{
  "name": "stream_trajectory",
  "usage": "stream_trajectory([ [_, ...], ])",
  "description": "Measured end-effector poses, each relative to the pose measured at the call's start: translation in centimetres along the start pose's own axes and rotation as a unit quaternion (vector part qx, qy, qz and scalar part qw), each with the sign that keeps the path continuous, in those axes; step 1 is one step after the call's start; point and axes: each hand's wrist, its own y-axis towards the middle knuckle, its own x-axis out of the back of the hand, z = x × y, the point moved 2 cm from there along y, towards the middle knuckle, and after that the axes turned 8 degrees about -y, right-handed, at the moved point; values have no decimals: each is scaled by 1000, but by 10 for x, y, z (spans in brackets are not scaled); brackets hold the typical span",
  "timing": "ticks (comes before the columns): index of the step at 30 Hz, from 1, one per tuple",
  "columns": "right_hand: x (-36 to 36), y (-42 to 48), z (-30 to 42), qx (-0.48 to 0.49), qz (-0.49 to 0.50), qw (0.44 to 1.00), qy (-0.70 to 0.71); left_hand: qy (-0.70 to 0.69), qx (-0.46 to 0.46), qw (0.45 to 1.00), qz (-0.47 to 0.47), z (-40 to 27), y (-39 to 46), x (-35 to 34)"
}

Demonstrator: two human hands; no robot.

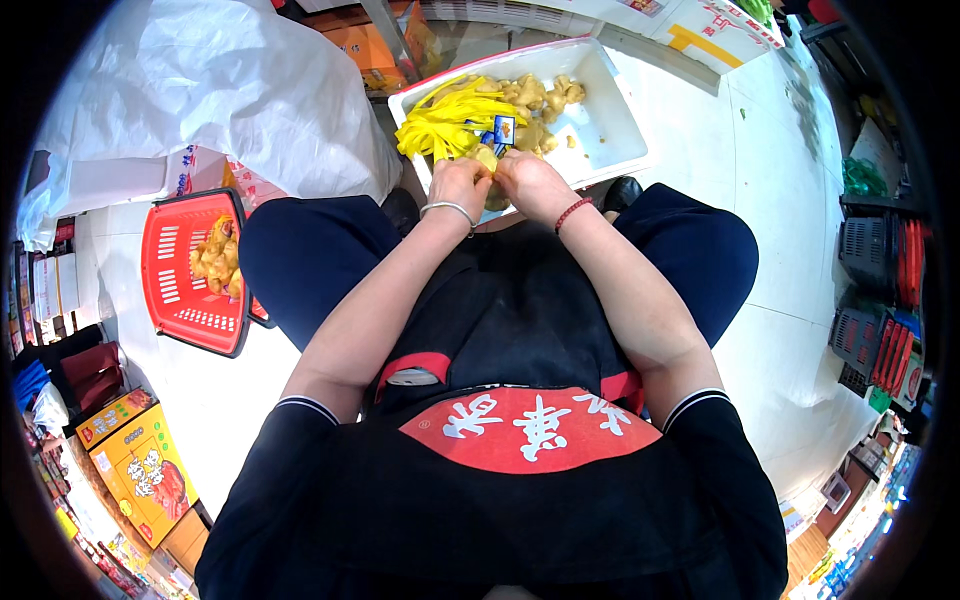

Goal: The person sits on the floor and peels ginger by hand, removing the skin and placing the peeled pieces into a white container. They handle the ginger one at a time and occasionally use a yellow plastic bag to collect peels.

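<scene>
A white foam box [626, 142] stands before me, with knobbly ginger roots [529, 91] lying in it. A bundle of long yellow strips [442, 124] rests over its left part, with small blue picture labels [505, 130] at the bundle's right end. Over the near rim, my left hand [457, 187] grips a piece of ginger [484, 156] between thumb and fingers. My right hand [531, 182] meets it from the right, its fingertips pinched at the same piece. What lies between the fingertips is partly hidden.
A red plastic shopping basket [169, 259] on the left holds more ginger [217, 259]. White plastic sheeting [225, 90] covers a pile at upper left. Cartons [697, 34] stand beyond the box. Stacked baskets [862, 247] line the right; a yellow carton [142, 476] sits lower left.
</scene>
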Motion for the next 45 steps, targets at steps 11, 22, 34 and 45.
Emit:
stream_trajectory([
  [11,13,-3,5,-91,31,995,-7,-254,242,922,162,34,13,0],
  [22,3,3,7,-151,13,927,344,-303,135,940,80,5,8,-2],
  [34,13,1,25,-224,-8,779,586,-220,-134,966,-28,12,2,-4],
  [45,33,-3,41,-112,-10,902,417,-229,-149,962,-24,13,-1,-15],
])
